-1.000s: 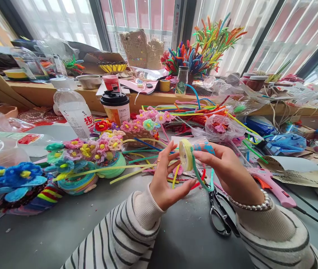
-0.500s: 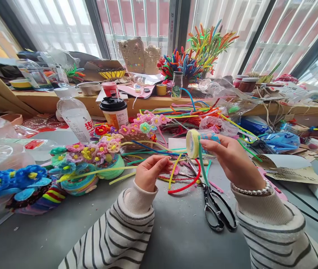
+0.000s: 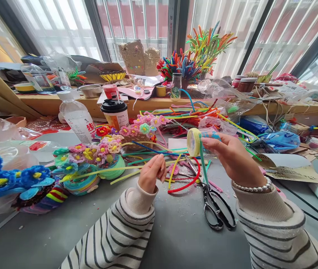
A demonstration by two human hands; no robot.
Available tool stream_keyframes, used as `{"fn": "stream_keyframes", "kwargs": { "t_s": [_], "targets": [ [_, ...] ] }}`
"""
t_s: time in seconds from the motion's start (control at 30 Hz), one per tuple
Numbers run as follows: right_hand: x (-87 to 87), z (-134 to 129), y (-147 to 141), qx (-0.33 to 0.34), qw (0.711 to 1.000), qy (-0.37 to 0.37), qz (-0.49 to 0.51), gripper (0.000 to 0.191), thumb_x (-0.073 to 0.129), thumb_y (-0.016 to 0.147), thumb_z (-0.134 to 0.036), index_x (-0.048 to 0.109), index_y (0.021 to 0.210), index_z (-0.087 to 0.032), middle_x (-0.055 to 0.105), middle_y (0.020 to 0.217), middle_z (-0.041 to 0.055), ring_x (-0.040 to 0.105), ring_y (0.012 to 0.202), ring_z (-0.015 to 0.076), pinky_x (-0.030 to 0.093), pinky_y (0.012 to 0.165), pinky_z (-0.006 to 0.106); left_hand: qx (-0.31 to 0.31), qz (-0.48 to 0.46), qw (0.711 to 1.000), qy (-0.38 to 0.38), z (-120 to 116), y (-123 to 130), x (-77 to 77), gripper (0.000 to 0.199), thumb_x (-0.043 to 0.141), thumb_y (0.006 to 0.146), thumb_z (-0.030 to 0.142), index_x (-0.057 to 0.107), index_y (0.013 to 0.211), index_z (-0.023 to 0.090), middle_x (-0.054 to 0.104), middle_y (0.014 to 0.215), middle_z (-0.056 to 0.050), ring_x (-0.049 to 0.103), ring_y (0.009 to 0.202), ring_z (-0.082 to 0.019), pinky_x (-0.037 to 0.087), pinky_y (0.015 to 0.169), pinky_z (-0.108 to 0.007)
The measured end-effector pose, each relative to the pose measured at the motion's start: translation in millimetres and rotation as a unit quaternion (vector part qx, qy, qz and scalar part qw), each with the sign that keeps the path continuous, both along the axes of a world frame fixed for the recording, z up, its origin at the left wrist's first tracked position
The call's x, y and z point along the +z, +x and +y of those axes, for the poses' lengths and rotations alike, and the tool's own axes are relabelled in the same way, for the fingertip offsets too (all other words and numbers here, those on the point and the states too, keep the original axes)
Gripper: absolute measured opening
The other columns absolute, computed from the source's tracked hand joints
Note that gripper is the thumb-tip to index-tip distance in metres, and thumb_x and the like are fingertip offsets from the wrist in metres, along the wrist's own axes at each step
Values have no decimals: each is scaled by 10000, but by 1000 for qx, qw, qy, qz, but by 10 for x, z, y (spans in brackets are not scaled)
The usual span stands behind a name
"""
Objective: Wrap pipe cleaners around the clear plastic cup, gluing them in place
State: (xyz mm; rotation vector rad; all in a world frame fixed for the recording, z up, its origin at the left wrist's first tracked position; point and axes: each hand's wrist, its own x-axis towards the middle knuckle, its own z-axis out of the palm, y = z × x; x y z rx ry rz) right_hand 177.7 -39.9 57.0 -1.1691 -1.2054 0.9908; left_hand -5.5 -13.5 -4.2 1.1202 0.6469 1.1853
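Note:
My right hand (image 3: 228,155) grips a clear plastic cup (image 3: 211,136) with blue print, tipped on its side. Its near end is covered by a coil of pale yellow pipe cleaner (image 3: 194,143). A green pipe cleaner (image 3: 203,164) hangs down from the cup's rim. To its left, my left hand (image 3: 152,173) is raised with fingers curled together, and nothing shows in them. Below the cup lie black-handled scissors (image 3: 219,209), handles toward me. A bent red pipe cleaner (image 3: 185,189) and a yellow one (image 3: 172,172) lie between my hands.
Pipe-cleaner flowers on wrapped cups (image 3: 80,179) stand at the left, near a water bottle (image 3: 77,119) and a lidded paper cup (image 3: 115,114). Loose pipe cleaners (image 3: 181,112) lie piled behind my hands. Printed paper (image 3: 299,172) is at the right. Jars and plastic cover the sill (image 3: 147,106).
My left hand has drawn its fingers in and turned slightly, staying apart from the cup. My right hand keeps its hold, almost unmoved. The view has shifted slightly.

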Motion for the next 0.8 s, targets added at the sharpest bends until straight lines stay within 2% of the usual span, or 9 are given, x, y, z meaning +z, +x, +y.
{"fn": "stream_keyframes", "kwargs": {
  "t_s": [0.13, 0.2, 0.3, 0.4, 0.63, 0.8],
  "targets": [
    [14, -2, -9, 6, 1000, -3, 11, 180, 661, 659, -340, 642, 754, -188, 650, 820, 16, 551, 775, 141, 379, 812, 326, -7, 28, 1000, -1, -4, 10, -19, 520, 570, 654, 557, 338, 391, 173, 293, 321, 78, 307, 268, -33, 226, 324, -204],
    [13, -4, -10, 7, 1000, -2, 10, 187, 660, 658, -345, 639, 753, -185, 650, 831, 19, 552, 781, 142, 381, 818, 332, 10, 43, 999, 8, -3, 6, -24, 499, 595, 635, 547, 388, 393, 162, 360, 330, 65, 361, 304, -38, 284, 353, -196],
    [6, -5, -5, 3, 1000, -2, 4, 220, 660, 655, -360, 636, 777, -179, 651, 831, 25, 555, 789, 150, 383, 820, 342, 43, 66, 997, 9, -5, 1, -13, 343, 704, 557, 445, 535, 524, 149, 532, 441, 40, 480, 425, -58, 390, 451, -188],
    [4, -5, 0, 3, 1000, 0, -14, 236, 656, 655, -371, 638, 788, -177, 652, 817, 25, 557, 780, 154, 385, 809, 344, 52, 72, 996, -4, -14, 0, 6, 291, 746, 511, 376, 574, 568, 149, 591, 492, 26, 535, 478, -81, 443, 496, -206],
    [19, -12, -12, 8, 999, -3, -40, 247, 646, 661, -382, 644, 802, -178, 656, 829, 32, 560, 783, 161, 398, 764, 323, 58, 48, 997, -22, -38, 6, 4, 176, 746, 530, 279, 658, 606, 148, 670, 592, -18, 619, 561, -132, 518, 604, -263],
    [11, -5, -5, 9, 999, -5, -34, 235, 653, 663, -370, 637, 797, -178, 650, 809, 25, 554, 791, 156, 397, 740, 305, 66, 31, 997, -19, -102, 30, 24, 109, 696, 609, 243, 678, 655, 146, 686, 640, -27, 633, 595, -138, 524, 639, -265]
  ]
}}
